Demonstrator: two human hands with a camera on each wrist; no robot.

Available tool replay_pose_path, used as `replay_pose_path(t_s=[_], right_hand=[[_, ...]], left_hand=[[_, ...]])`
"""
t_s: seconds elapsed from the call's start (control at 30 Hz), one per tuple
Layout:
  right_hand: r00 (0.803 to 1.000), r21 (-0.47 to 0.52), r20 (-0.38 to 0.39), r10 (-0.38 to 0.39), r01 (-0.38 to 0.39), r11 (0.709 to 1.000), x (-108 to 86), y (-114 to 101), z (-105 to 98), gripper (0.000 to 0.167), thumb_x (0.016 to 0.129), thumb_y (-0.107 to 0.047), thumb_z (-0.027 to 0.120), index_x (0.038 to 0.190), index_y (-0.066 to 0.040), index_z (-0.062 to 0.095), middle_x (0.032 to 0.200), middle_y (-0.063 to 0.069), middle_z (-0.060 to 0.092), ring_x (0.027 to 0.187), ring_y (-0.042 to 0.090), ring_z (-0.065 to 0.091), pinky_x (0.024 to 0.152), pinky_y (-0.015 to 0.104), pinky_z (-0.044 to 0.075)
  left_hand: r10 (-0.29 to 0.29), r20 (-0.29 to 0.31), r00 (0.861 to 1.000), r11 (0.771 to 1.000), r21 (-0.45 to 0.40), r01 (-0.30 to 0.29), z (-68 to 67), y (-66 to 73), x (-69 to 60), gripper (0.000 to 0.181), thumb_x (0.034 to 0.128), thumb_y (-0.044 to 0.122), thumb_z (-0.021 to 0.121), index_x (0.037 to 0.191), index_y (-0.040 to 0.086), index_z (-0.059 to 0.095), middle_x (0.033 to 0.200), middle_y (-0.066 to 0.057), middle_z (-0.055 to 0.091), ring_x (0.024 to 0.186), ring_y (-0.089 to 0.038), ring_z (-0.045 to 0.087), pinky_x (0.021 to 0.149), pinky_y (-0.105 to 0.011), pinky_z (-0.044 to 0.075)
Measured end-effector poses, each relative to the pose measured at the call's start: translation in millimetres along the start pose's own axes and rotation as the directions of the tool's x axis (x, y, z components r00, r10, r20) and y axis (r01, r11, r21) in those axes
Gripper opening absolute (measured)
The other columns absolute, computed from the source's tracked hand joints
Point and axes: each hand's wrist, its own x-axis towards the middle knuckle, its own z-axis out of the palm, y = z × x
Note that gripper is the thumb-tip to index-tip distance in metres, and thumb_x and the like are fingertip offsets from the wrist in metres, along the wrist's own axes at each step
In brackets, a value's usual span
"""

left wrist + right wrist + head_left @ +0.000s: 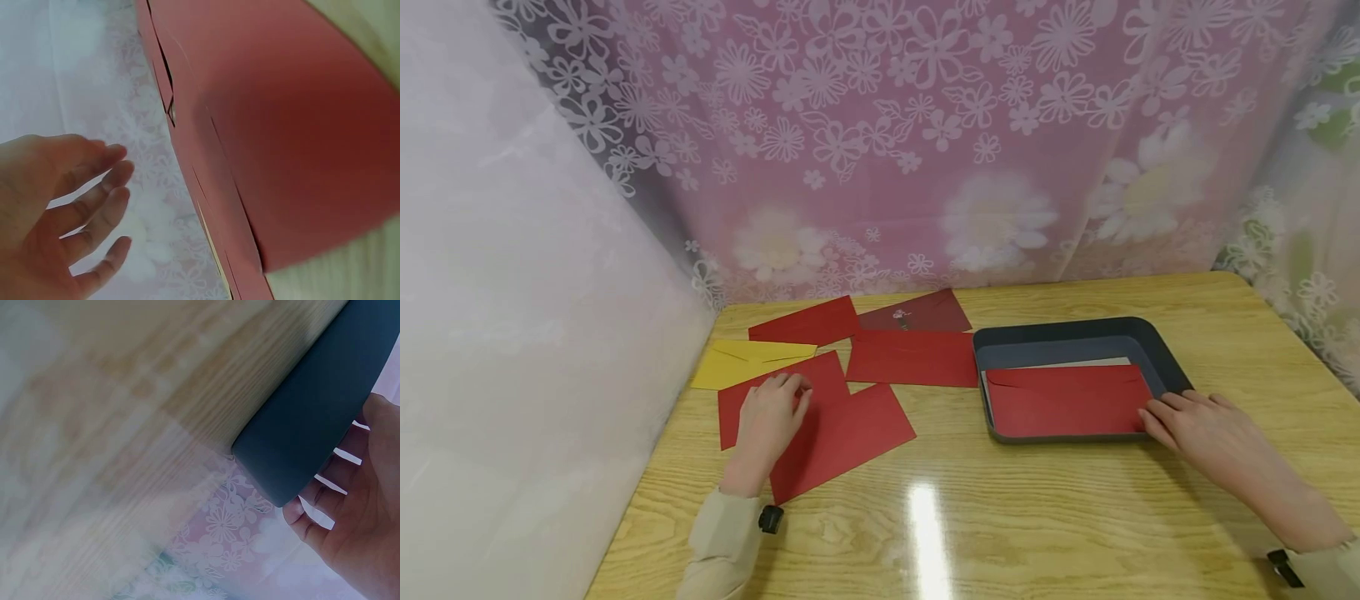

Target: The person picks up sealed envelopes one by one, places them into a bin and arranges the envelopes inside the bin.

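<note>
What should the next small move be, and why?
Probably lower the left hand to pinch the nearest red envelope by its edge: that hand hovers, holding nothing, while the right hand touches the rim of the dark tray, where another red envelope already lies.

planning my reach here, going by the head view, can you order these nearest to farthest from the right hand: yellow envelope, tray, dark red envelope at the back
1. tray: its right side is in the grip of the right hand
2. dark red envelope: back, left of the tray
3. yellow envelope: far left
</note>
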Motion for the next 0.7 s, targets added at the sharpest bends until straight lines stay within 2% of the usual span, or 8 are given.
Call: replay_pose_path(t_s=[0.17, 0.3, 0.4, 0.53, 0.7], right_hand=[[1.000, 0.000, -0.022, -0.005, 0.005, 1.000, 0.1, -0.8, -0.1, 0.060, 0.109, -0.051, 0.035, 0.086, -0.009, 0.071, 0.077, 0.000, 0.061, 0.066, 0.027, 0.058, 0.054, 0.044, 0.047], [0.999, -0.006, -0.050, -0.016, 0.015, 1.000, 1.4, -1.5, -0.8, 0.073, 0.109, -0.056, 0.021, 0.085, -0.009, 0.071, 0.076, 0.001, 0.061, 0.065, 0.027, 0.057, 0.053, 0.044, 0.047], [0.999, -0.013, -0.043, -0.017, 0.016, 1.000, 2.0, -1.8, -1.1, 0.078, 0.108, -0.057, 0.015, 0.085, -0.008, 0.071, 0.076, 0.002, 0.061, 0.066, 0.028, 0.058, 0.054, 0.045, 0.048], [1.000, -0.016, -0.008, -0.007, 0.007, 1.000, 1.3, -1.9, -2.3, 0.075, 0.108, -0.056, 0.018, 0.089, -0.007, 0.072, 0.080, 0.003, 0.064, 0.070, 0.030, 0.060, 0.057, 0.047, 0.050], [1.000, -0.014, 0.001, -0.004, 0.004, 1.000, 0.1, -1.6, -2.0, 0.057, 0.109, -0.047, 0.036, 0.089, -0.008, 0.072, 0.080, 0.003, 0.063, 0.070, 0.029, 0.060, 0.057, 0.046, 0.050]], left_hand=[[-0.006, 0.116, 0.993, 1.000, 0.002, 0.006, -0.9, -1.2, -7.4, 0.014, 0.0879, 0.021, 0.081, 0.093, 0.012, 0.073, 0.086, -0.005, 0.069, 0.079, -0.026, 0.064, 0.070, -0.044, 0.052], [-0.026, 0.257, 0.966, 0.999, -0.019, 0.032, -0.7, 0.5, -11.6, 0.030, 0.0867, 0.035, 0.082, 0.100, 0.010, 0.070, 0.090, -0.006, 0.066, 0.085, -0.025, 0.062, 0.076, -0.047, 0.051], [-0.026, 0.327, 0.945, 0.999, -0.035, 0.040, 0.6, 1.8, -14.0, 0.044, 0.0819, 0.043, 0.083, 0.105, 0.009, 0.069, 0.092, -0.005, 0.064, 0.088, -0.023, 0.061, 0.078, -0.049, 0.051], [-0.021, 0.364, 0.931, 0.997, -0.060, 0.046, 2.0, 3.4, -15.4, 0.054, 0.0745, 0.045, 0.088, 0.108, 0.007, 0.068, 0.093, -0.005, 0.061, 0.086, -0.021, 0.058, 0.076, -0.046, 0.049], [-0.016, 0.369, 0.929, 0.996, -0.076, 0.048, 1.1, 5.5, -15.3, 0.058, 0.0694, 0.042, 0.092, 0.107, 0.007, 0.066, 0.092, -0.004, 0.059, 0.085, -0.020, 0.055, 0.073, -0.042, 0.045]])
